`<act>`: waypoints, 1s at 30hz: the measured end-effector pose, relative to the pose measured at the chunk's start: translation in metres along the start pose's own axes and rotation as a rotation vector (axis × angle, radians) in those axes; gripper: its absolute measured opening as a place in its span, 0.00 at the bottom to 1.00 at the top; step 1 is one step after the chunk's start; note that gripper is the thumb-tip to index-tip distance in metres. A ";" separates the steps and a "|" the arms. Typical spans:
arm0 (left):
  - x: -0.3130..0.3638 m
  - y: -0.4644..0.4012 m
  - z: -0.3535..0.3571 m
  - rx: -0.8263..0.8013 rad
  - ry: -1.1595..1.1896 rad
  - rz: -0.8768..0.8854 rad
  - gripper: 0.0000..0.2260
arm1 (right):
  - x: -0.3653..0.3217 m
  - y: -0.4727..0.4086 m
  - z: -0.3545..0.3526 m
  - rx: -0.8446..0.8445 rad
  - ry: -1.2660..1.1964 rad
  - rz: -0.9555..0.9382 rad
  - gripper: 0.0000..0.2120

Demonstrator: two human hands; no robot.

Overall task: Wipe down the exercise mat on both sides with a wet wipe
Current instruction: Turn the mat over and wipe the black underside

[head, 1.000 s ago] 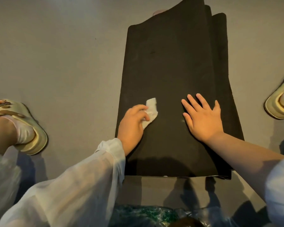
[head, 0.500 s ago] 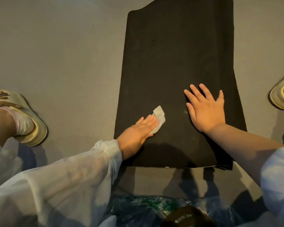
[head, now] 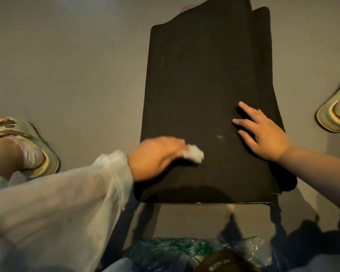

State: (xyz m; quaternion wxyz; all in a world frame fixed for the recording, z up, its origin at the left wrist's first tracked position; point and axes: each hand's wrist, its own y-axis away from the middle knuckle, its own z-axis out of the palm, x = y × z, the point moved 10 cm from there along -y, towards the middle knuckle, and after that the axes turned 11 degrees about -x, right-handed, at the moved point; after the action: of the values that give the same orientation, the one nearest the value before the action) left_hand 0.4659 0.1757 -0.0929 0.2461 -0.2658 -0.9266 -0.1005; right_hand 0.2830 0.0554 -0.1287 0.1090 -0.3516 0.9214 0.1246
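Note:
A black exercise mat [head: 200, 79] lies folded in layers on the grey floor, its near edge towards me. My left hand [head: 155, 156] presses a crumpled white wet wipe [head: 193, 154] flat onto the mat near its near-left corner; the hand is blurred by motion. My right hand [head: 261, 132] rests flat, fingers spread, on the right side of the mat and holds nothing. A small pale mark [head: 220, 136] shows on the mat between the two hands.
My left foot in a pale sandal [head: 26, 146] stands on the floor left of the mat, my right sandal [head: 336, 112] at the right edge. A crinkled blue-green plastic bag [head: 185, 252] lies close to me, below the mat's near edge.
My left hand has slid the wipe down and to the right across the near part of the mat. My right hand has stayed flat on the mat's right side.

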 end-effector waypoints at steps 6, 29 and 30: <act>-0.106 -0.059 -0.078 0.433 0.144 -0.442 0.11 | 0.008 0.001 0.018 -0.064 0.179 0.159 0.27; -0.073 -0.100 0.019 -0.088 0.173 -0.262 0.19 | 0.023 -0.007 0.025 -0.061 0.168 0.137 0.25; -0.060 -0.090 0.027 -0.110 0.176 -0.242 0.19 | 0.022 -0.007 0.025 -0.068 0.173 0.140 0.26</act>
State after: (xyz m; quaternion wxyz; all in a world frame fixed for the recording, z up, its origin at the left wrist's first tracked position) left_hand 0.4504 0.0821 -0.1519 0.2975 -0.1555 -0.9199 -0.2029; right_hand 0.2743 0.0442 -0.1602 0.0082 -0.2992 0.9449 0.1323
